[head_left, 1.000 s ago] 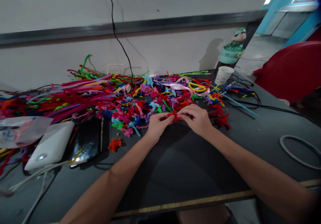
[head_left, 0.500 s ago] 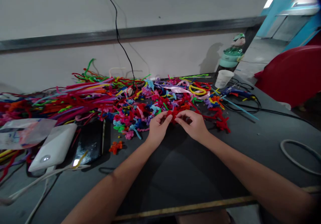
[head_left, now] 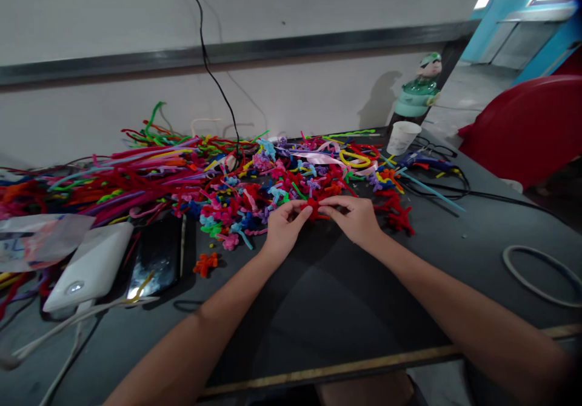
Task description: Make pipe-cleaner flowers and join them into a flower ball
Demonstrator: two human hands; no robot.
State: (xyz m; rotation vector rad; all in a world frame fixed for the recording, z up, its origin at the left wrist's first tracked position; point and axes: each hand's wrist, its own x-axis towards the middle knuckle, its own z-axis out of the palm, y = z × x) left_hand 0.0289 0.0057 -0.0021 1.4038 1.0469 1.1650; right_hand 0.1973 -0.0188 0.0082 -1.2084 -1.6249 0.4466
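Between my two hands is a small red pipe-cleaner piece (head_left: pixel 311 208), partly covered by fingertips. My left hand (head_left: pixel 285 223) pinches it from the left with thumb and index finger. From the right, my right hand (head_left: pixel 356 217) closes thumb and fingers at its edge. Just beyond lies a heap of twisted pipe-cleaner shapes (head_left: pixel 248 203) in pink, blue, red and purple. More red twisted pieces (head_left: pixel 399 215) rest right of my right hand, and an orange one (head_left: pixel 206 264) lies alone left of my left forearm.
Long loose pipe cleaners (head_left: pixel 136 173) spread along the wall at left. Nearer are a white power bank (head_left: pixel 91 266) with a cable, a dark phone (head_left: pixel 157 257) and a plastic bag (head_left: pixel 40 239). At right stand a paper cup (head_left: pixel 402 137), a figure-shaped bottle (head_left: pixel 416 94) and a blue glue gun (head_left: pixel 427 162).
My right hand has turned a little and its fingers are straighter, while the red piece stays between both hands. The view has shifted slightly.
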